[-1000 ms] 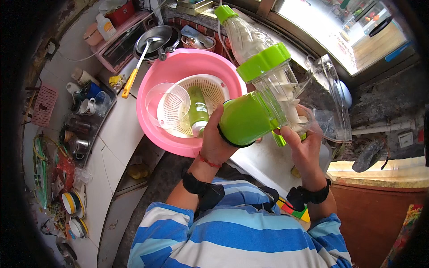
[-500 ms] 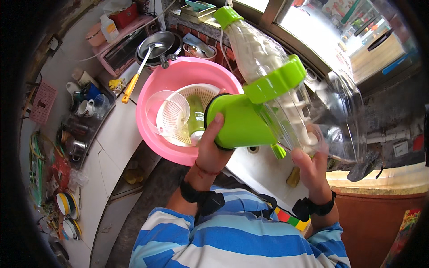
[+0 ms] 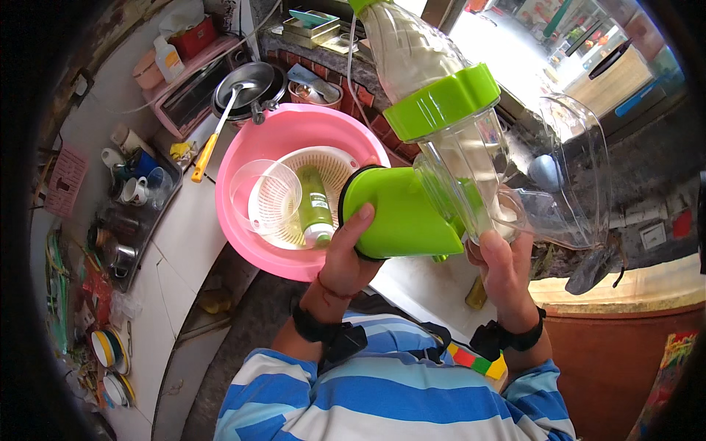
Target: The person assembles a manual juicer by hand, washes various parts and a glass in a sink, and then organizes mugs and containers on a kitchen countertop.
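Observation:
A hand-operated juicer (image 3: pixel 401 209) with a lime-green base and a clear plastic body hangs tilted in front of me, held in both hands. My left hand (image 3: pixel 353 242) wraps round the black-rimmed end of the green base, thumb on top. At the lower end of the clear body, my right hand (image 3: pixel 504 261) pinches with its thumb forward. A pale auger shows inside the clear parts, below a green collar ring (image 3: pixel 441 103). Just left of the juicer, a pink basin (image 3: pixel 239 169) holds a white colander (image 3: pixel 342 165), a clear cup (image 3: pixel 250 187) and a green bottle (image 3: pixel 315 202).
Behind the basin stand stacked pans (image 3: pixel 250 81) with a yellow-handled ladle (image 3: pixel 206 158). A tray of cups (image 3: pixel 158 209) and a pink toaster oven (image 3: pixel 191 103) line the left counter. A clear plastic container (image 3: pixel 581 184) stands at the right by the window.
The juicer's clear body has swung more upright and its green cap has moved up to the frame's edge. My right hand has shifted slightly left along the lower end.

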A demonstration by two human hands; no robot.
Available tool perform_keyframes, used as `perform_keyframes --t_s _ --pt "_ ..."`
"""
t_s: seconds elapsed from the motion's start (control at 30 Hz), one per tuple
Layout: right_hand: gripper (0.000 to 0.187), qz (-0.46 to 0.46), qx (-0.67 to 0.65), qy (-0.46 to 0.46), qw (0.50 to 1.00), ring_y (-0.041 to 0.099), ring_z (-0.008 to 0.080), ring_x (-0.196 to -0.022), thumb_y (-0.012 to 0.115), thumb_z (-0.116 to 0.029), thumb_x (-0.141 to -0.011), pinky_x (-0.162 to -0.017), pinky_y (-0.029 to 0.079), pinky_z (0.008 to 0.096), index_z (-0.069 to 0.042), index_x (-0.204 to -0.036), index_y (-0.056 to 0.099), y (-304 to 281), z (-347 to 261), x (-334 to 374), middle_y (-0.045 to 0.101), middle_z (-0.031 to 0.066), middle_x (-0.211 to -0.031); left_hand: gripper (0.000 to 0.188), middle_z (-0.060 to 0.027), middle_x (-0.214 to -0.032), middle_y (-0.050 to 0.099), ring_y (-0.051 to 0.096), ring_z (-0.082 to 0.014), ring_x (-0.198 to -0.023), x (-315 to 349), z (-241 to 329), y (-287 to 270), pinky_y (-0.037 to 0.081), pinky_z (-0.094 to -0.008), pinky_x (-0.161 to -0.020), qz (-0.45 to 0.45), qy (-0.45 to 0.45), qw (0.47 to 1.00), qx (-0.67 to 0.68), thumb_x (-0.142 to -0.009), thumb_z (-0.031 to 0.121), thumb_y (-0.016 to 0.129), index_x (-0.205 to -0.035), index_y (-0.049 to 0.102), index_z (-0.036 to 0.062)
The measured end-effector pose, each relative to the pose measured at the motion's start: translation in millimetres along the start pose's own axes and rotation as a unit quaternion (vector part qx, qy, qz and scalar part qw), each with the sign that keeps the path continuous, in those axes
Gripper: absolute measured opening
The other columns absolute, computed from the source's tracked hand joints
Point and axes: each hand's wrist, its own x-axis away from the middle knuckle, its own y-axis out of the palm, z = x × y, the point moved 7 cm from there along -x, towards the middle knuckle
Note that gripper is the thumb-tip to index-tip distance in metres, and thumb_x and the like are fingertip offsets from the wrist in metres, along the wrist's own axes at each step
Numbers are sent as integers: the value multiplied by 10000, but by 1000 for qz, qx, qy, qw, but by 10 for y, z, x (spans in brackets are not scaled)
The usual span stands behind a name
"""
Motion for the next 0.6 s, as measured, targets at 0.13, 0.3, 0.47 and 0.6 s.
perform_keyframes --t_s 0.13,0.3,0.47,0.6 --pt "602 11 -10 1 1000 500 171 -987 608 -264 -784 -859 394 281 57 -1233 368 62 -72 -15 515 131 -1113 604 -94 -1400 310 328 -260 -1274 19 41 32 276 -440 -1043 -7 19 999 -29 -863 302 468 -1375 236 81" --pt "581 20 24 -9 999 504 153 -935 598 -295 -785 -819 401 257 62 -1196 396 53 -93 -9 530 125 -1074 637 -109 -1386 323 357 -264 -1252 73 88 4 300 -436 -1030 -22 45 997 -60 -825 252 489 -1379 227 75" --pt "572 23 40 -19 999 498 142 -915 588 -333 -789 -801 399 251 63 -1167 420 99 -115 -19 525 118 -1051 508 -105 -1253 470 462 -226 -1160 128 85 -29 352 -352 -982 -43 57 997 4 -851 179 493 -1313 338 35" --pt "512 37 33 -42 998 491 148 -896 595 -314 -803 -803 395 267 51 -1128 443 167 -190 -48 507 109 -1011 675 -117 -1310 399 412 -257 -1200 138 47 -104 334 -408 -1001 2 37 999 -39 -795 224 512 -1388 219 96"
